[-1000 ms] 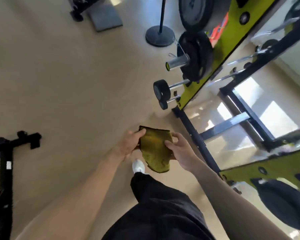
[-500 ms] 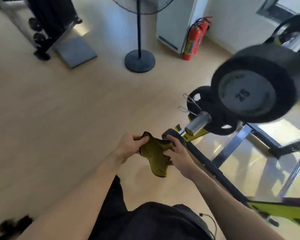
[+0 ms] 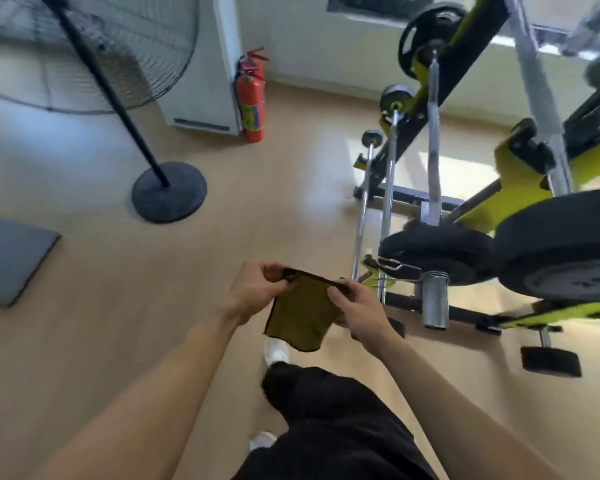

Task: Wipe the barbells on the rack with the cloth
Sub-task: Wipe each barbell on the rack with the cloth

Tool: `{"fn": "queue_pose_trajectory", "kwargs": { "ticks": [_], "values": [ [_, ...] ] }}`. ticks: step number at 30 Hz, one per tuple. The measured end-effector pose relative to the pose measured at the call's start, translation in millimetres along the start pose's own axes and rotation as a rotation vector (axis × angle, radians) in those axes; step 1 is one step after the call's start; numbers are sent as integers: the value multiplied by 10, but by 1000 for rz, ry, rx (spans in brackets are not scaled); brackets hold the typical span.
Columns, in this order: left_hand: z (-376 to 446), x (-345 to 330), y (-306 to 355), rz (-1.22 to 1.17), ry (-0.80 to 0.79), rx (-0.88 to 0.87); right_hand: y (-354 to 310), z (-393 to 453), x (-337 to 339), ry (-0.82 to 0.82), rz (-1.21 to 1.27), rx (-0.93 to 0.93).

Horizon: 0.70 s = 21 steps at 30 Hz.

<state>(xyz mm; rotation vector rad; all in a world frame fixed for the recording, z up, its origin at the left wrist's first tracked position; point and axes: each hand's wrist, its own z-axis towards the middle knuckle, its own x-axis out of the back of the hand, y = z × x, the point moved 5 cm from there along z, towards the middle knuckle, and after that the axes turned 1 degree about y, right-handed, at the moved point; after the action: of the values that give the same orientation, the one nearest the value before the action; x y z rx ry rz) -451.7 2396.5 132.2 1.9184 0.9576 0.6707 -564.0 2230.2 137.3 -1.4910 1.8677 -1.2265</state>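
An olive-green cloth (image 3: pixel 300 315) with a dark hem hangs stretched between my hands at chest height. My left hand (image 3: pixel 257 289) pinches its upper left corner; my right hand (image 3: pixel 359 311) pinches the upper right corner. To the right stands a yellow-green and black rack (image 3: pixel 520 188) with several barbells lying across it. One barbell's steel sleeve end (image 3: pixel 434 299) and black plate (image 3: pixel 437 251) are just right of my right hand. A bigger black plate (image 3: pixel 565 247) is at the far right. Thinner chrome bars (image 3: pixel 388 188) run away from me along the rack.
A standing fan's round black base (image 3: pixel 168 192) and pole are at the upper left. A red fire extinguisher (image 3: pixel 252 98) leans by a white unit on the far wall. A grey mat (image 3: pixel 7 258) lies at the left edge. My white shoe (image 3: pixel 276 351) is below the cloth.
The view has swung up and right, bringing the rack's bars into sight. The cloth, bunched before, is now pulled flat between both hands and held a little higher.
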Motion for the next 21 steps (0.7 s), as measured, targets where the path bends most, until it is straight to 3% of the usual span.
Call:
{"fn": "queue_pose_trajectory", "kwargs": {
  "ticks": [5, 8, 12, 15, 18, 21],
  "values": [
    [881, 197, 393, -47, -256, 100, -447, 719, -138, 147, 278, 6],
    [1292, 217, 635, 87, -460, 108, -727, 1116, -128, 270, 295, 17],
    [2012, 265, 1251, 104, -552, 74, -1248, 1649, 48, 443, 204, 98],
    [2484, 117, 1665, 152, -619, 47, -1516, 1853, 235, 594, 275, 80],
    [2864, -98, 2053, 242, -736, -24, -1696, 1986, 356, 619, 397, 109],
    [3163, -310, 2400, 197, -985, 52, -1836, 2091, 433, 637, 420, 128]
  ]
}}
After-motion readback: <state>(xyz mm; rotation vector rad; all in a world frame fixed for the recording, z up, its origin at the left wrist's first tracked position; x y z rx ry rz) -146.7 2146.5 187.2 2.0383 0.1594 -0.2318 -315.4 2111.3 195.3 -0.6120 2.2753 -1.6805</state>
